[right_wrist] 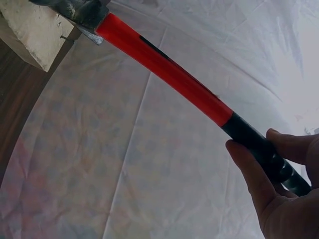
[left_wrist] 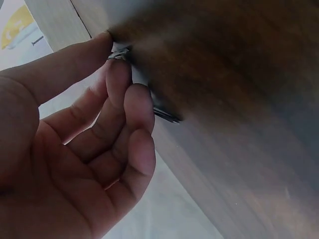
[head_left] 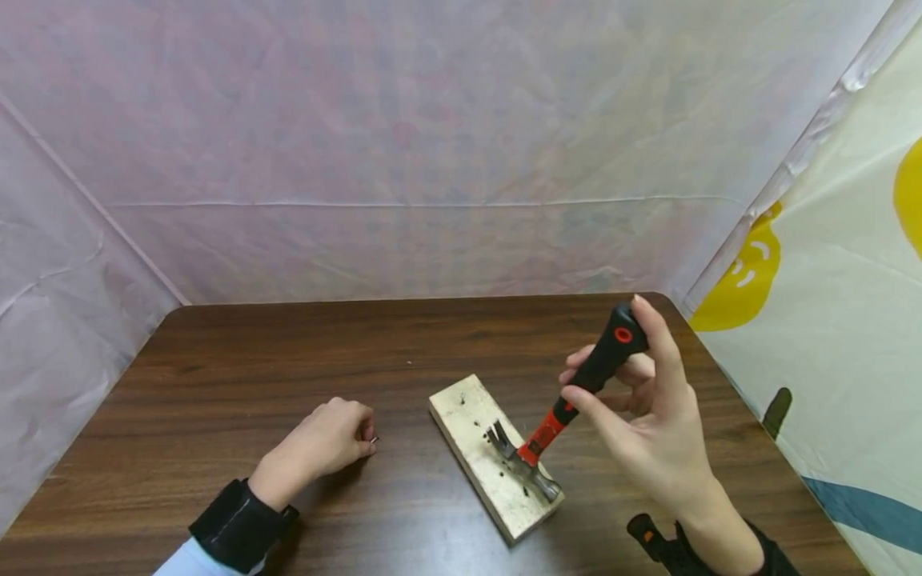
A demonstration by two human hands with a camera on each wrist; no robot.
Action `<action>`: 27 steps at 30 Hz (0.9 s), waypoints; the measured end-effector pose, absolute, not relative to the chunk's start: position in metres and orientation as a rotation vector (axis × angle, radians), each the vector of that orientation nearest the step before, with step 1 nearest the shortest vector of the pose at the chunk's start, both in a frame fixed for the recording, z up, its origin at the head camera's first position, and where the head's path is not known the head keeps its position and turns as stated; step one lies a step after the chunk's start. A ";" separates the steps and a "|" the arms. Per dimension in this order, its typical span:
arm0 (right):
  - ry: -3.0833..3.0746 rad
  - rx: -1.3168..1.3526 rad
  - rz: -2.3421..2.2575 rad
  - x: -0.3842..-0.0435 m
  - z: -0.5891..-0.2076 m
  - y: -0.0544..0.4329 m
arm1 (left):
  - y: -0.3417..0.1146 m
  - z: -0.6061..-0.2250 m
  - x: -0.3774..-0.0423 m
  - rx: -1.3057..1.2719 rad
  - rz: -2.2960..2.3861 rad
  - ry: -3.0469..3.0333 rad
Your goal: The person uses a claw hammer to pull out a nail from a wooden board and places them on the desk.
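My right hand (head_left: 659,432) holds a claw hammer (head_left: 543,436) by its black grip, thumb and fingers around the handle and one finger at its end. The handle slants up to the right, its lower part red. The metal hammer head (head_left: 524,464) is over the near half of a pale wooden block (head_left: 468,408) in the head view. Dark nails and holes dot the block's top. Left of the block, my left hand (head_left: 324,438) is low over the table, pinching nails (left_wrist: 119,54) between thumb and forefinger. Thin dark shafts (left_wrist: 167,115) stick out past the other curled fingers.
The brown wooden table (head_left: 216,384) reaches back to a pale cloth wall (head_left: 403,144). Another cloth with yellow shapes (head_left: 742,280) hangs along the right edge. Dark bands with camera mounts are on both wrists.
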State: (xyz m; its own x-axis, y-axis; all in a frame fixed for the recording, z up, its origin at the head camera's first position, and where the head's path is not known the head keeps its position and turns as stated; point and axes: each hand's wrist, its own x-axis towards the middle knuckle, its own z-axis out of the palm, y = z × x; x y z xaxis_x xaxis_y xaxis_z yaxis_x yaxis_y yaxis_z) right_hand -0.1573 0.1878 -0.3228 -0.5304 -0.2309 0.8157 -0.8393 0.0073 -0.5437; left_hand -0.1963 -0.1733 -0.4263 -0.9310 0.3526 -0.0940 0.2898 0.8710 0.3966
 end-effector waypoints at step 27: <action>-1.986 1.088 1.439 -0.163 -0.319 0.181 | -0.114 -0.437 -0.203 1.257 0.681 2.889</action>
State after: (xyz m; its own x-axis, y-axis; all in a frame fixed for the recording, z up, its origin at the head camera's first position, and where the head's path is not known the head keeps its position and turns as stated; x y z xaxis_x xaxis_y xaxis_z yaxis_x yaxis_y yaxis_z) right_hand -0.1627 0.1814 -0.3192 -0.5846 -0.3319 0.7403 -0.8068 0.1421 -0.5734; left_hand -0.2029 -0.1145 -0.4373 -0.6932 0.6805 0.2374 0.7149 0.6074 0.3464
